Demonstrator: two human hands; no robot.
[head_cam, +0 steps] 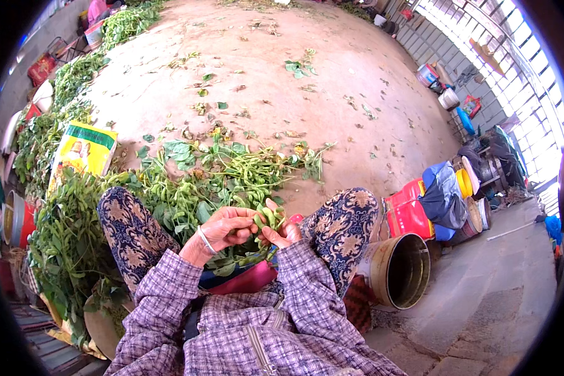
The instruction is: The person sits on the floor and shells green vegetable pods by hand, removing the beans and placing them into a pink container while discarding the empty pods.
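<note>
Between my knees, my left hand (pixel 225 229), with a bangle at its wrist, has its fingers on a cluster of green bean pods (pixel 269 217). My right hand (pixel 284 232) grips the same cluster from the other side, thumb against the pods. Under my hands lie leafy stems over a dark blue and pink container or cloth (pixel 246 279), partly hidden by my forearms. Just beyond my knees is a heap of bean plants (pixel 254 171) with many pods and leaves. More uprooted plants (pixel 61 249) are piled beside my left leg.
An empty-looking metal bucket (pixel 406 271) lies tipped by my right knee, near a red bag (pixel 409 209) and other containers. A yellow printed sack (pixel 82 150) rests on the plants at left. Loose leaves (pixel 301 68) are scattered on the floor ahead. A barred wall runs along the right.
</note>
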